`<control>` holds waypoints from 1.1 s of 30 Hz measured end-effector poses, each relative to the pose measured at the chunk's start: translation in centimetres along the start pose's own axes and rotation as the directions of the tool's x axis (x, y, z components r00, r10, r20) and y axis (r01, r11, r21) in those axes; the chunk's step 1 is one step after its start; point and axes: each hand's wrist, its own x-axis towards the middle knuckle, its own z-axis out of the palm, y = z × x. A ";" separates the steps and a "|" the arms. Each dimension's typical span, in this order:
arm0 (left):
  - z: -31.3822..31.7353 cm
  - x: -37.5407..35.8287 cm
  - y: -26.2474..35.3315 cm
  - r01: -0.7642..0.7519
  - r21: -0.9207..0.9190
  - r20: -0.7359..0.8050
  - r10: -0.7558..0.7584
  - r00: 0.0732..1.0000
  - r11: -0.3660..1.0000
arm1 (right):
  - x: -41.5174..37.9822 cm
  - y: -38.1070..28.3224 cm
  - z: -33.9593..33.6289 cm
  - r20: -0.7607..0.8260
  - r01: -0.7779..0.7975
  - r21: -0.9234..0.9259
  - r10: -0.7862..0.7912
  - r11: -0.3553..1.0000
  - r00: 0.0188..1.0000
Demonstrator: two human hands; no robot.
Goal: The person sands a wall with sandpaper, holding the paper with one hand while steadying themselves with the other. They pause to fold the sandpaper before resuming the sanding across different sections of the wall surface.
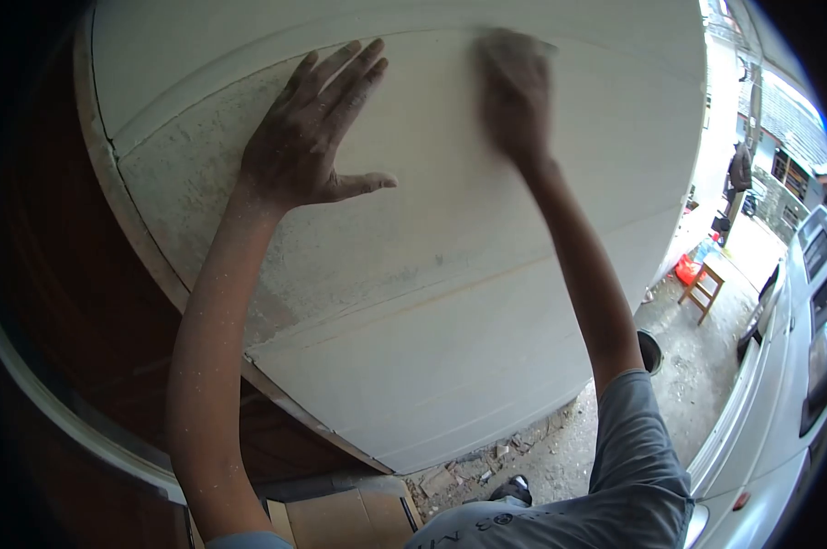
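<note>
My left hand (308, 137) lies against the pale wall (413, 210), dusty, with its fingers stretched out and its thumb spread to the right. Further right, my right hand (516, 96) is on or close to the wall's upper part, smeared by motion. A thin edge shows beside its fingertips, but I cannot make out what it is or whether the hand holds it. Around my left hand the wall surface is grey and patchy, bordered by fine seam lines above and below.
A brown door (111, 302) stands left of the wall. Below lie cardboard (345, 520) and rubble (459, 471). To the right are a dark bucket (649, 351), a wooden stool (705, 285), a red bag (687, 269) and a parked white car (770, 421).
</note>
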 end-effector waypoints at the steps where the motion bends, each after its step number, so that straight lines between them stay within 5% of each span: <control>1: 0.0 0.1 0.0 0.006 0.011 -0.011 -0.006 1.000 1.000 | 0.5 2.2 -1.2 -0.080 -0.106 0.040 0.109 0.994 0.991; 2: 0.0 0.3 0.0 0.013 0.022 -0.019 -0.012 1.000 1.000 | 0.6 3.8 -1.7 -0.160 -0.339 -0.052 0.327 0.939 0.931; 4: 0.1 0.5 0.0 0.011 0.030 -0.044 -0.010 0.999 0.999 | 1.0 2.6 -0.8 -0.185 -0.403 -0.098 0.381 0.910 0.906; 6: 0.2 0.4 -0.2 -0.020 0.020 -0.078 0.022 0.997 1.000 | 0.8 -1.9 2.1 -0.127 -0.190 -0.019 0.186 0.982 0.974; 8: -0.1 0.4 -0.1 -0.012 0.007 -0.095 0.012 0.995 1.000 | 1.2 -8.0 1.9 0.153 -0.004 0.136 -0.017 0.991 0.988; 11: -0.1 0.2 0.2 0.002 0.024 -0.050 -0.001 0.999 1.000 | 1.2 -4.6 0.2 0.233 0.067 0.096 -0.087 0.993 0.969; 14: -0.3 0.3 0.5 0.011 0.095 0.031 -0.014 0.999 0.995 | -1.7 8.0 -1.9 -0.127 -0.174 -0.097 0.161 0.980 0.979; 15: -0.3 0.5 0.4 0.014 0.122 0.057 -0.021 0.998 0.992 | -2.2 9.6 -4.1 -0.188 -0.379 -0.032 0.367 0.925 0.911; 16: -0.1 0.7 0.3 0.017 0.129 0.030 -0.021 0.999 0.992 | -1.9 8.5 -5.1 -0.296 -0.676 -0.013 0.643 0.737 0.707; 18: 0.0 0.6 0.2 0.019 0.126 -0.004 -0.019 1.000 0.992 | -1.9 7.2 -3.2 -0.186 -0.569 -0.036 0.554 0.821 0.811; 19: 0.0 0.6 0.2 0.011 0.119 -0.012 -0.009 1.000 0.993 | -3.4 6.0 -0.1 -0.226 -0.276 -0.006 0.268 0.961 0.937; 20: -0.2 0.5 0.1 0.005 0.108 -0.019 -0.003 1.000 0.994 | -1.9 0.9 1.0 -0.087 -0.311 0.051 0.315 0.949 0.945; 21: -0.2 0.5 0.1 0.003 0.103 -0.032 0.000 0.999 0.995 | -1.1 -3.6 1.1 0.090 -0.131 0.013 0.129 0.991 0.988; 22: -0.1 0.5 0.2 0.007 0.093 -0.039 -0.003 0.999 0.996 | -1.7 -7.1 1.4 0.274 -0.063 0.140 0.023 0.988 0.961; 25: -0.6 0.6 0.2 -0.016 0.090 -0.030 0.019 0.999 0.996 | -1.0 -5.0 -0.7 0.365 0.156 0.192 -0.218 0.969 0.905; 27: -0.4 0.6 0.3 -0.003 0.124 0.001 0.002 1.000 0.992 | -2.3 2.5 -2.0 0.107 -0.062 -0.057 0.068 0.996 0.992; 28: -0.3 0.7 0.2 -0.001 0.130 0.010 -0.001 1.000 0.991 | -3.6 7.3 -2.8 -0.044 -0.229 -0.026 0.227 0.973 0.973; 30: -0.1 0.8 0.4 0.013 0.137 0.037 -0.018 0.999 0.991 | -2.4 7.0 -5.9 -0.209 -0.696 -0.035 0.675 0.718 0.707; 32: 0.0 0.7 0.3 0.013 0.141 0.023 -0.017 1.000 0.990 | -3.9 6.2 -2.3 -0.102 -0.512 0.089 0.519 0.855 0.849; 33: 0.0 0.7 0.2 0.012 0.143 0.017 -0.014 1.000 0.990 | -2.5 1.8 0.0 -0.141 -0.323 -0.038 0.315 0.946 0.939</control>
